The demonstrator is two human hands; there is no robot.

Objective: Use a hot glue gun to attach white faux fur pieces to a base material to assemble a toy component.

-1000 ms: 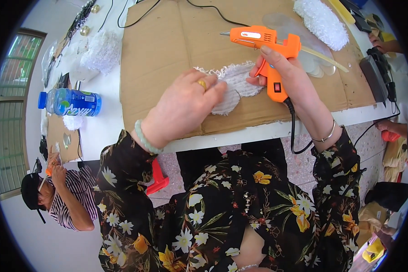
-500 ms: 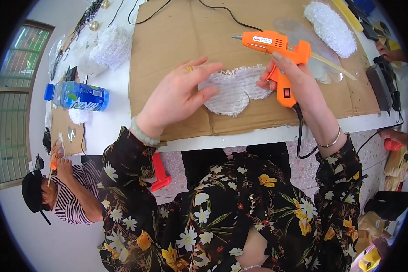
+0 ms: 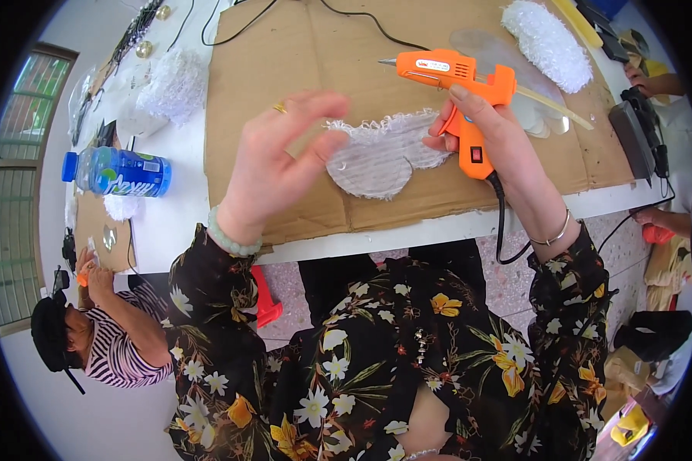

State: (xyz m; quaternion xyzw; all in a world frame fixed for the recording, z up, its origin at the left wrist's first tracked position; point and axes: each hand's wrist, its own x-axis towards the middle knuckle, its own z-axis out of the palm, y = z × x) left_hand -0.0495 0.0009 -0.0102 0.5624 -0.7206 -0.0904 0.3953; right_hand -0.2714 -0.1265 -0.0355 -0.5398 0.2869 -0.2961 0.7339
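My right hand [image 3: 494,127] is wrapped round the handle of an orange hot glue gun [image 3: 454,67], its metal nozzle pointing left and a pale glue stick [image 3: 553,107] sticking out at the back. Below the gun, a white piece of fuzzy-edged, ribbed fabric [image 3: 377,169] with a rounded outline lies on the cardboard. The fingertips of my right hand are at its right end; whether they pinch it I cannot tell. To the left of the fabric, my left hand [image 3: 284,157] is raised with fingers spread, holding nothing.
Brown cardboard [image 3: 277,84] covers the table. A blue-capped bottle [image 3: 119,170] and white tinsel-like material [image 3: 173,88] are on the left. Clear plastic pieces [image 3: 542,115] and a fluffy white roll [image 3: 546,46] lie right. The gun's black cable [image 3: 502,223] hangs over the front edge. Co-workers sit either side.
My left hand has moved left, away from the fabric's edge, its fingers clear of it. My right hand still holds the glue gun. The whole view has shifted slightly.
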